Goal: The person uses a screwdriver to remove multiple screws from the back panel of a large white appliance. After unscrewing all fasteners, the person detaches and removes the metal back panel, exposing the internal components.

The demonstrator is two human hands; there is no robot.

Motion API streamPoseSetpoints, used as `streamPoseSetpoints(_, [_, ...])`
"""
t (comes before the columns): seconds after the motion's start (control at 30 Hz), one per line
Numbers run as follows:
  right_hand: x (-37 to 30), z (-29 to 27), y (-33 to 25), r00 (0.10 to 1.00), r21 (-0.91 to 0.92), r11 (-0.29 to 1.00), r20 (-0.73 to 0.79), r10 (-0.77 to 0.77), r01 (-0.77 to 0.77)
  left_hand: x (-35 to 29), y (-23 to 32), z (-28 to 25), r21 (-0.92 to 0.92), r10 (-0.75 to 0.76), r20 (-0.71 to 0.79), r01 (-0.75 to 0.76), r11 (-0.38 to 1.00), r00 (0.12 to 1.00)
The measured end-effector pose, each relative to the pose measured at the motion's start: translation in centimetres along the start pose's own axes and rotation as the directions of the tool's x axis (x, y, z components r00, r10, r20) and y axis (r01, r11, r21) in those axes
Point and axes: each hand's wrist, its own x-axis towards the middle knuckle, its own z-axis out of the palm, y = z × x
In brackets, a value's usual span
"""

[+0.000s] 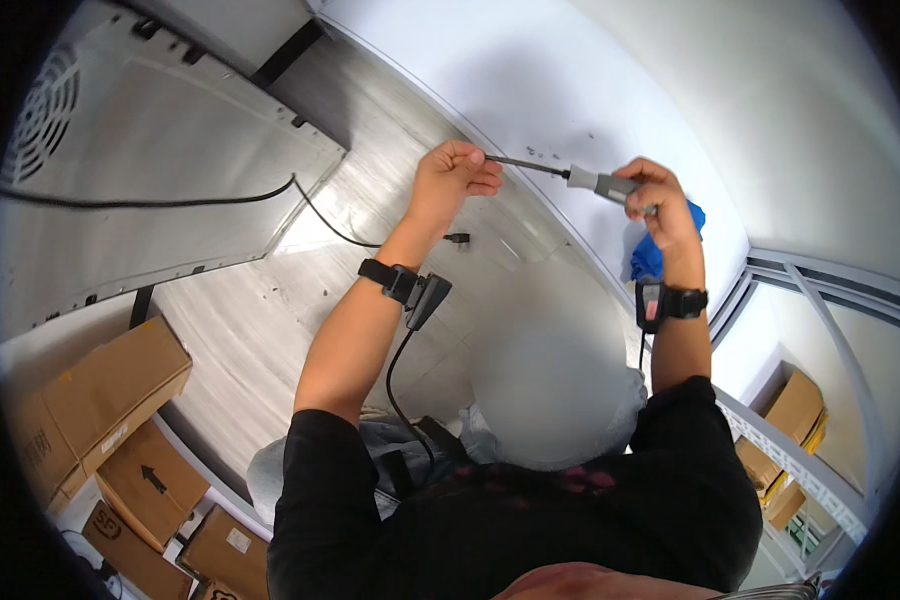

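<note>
A screwdriver (598,182) with a grey handle and a long dark shaft is held up between my two hands, nearly level. My right hand (656,192) is closed round the end of its handle. At the other end, my left hand (454,178) pinches the shaft's tip between thumb and fingers; the tip itself is hidden. Below and behind the screwdriver lies a white surface with several small dark bits (542,153) on it. A crumpled blue thing (648,258) sits beside my right wrist, partly covered by it.
A large metal cabinet (170,140) with a round vent stands at left. A black cable (210,202) crosses it, its plug (457,238) over the floor (370,150). Cardboard boxes (120,400) are stacked at lower left. Grey metal shelving (820,300) with more boxes stands at right.
</note>
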Motion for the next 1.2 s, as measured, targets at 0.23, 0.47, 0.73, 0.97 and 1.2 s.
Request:
streamPoseSetpoints(0.23, [-0.2,-11.7,5.7,0.973,0.197,0.977,-0.228,-0.032,0.079,9.2,-7.7,3.8,0.356,0.078,-0.139,-0.024,0.934,0.987])
streamPoseSetpoints(0.47, [1.0,-14.7,7.9,0.958,0.236,0.970,-0.285,0.019,0.051,13.4,-11.6,8.3,0.855,0.517,0.162,-0.381,0.352,0.841])
streamPoseSetpoints(0.73, [4.0,-15.4,8.2,0.959,0.286,0.957,-0.280,0.035,0.048,15.8,-12.8,7.9,0.900,0.545,0.162,-0.349,0.260,0.823])
streamPoseSetpoints(0.97, [4.8,-11.9,5.8,0.956,0.203,0.976,-0.293,-0.021,0.084,12.7,-10.1,6.1,0.828,0.509,0.273,-0.469,0.307,0.816])
streamPoseSetpoints(1.2, [-0.8,-4.8,-1.2,0.982,0.113,0.976,-0.055,-0.182,0.187,-0.6,0.1,5.5,0.706,0.340,0.023,-0.256,0.661,0.940])
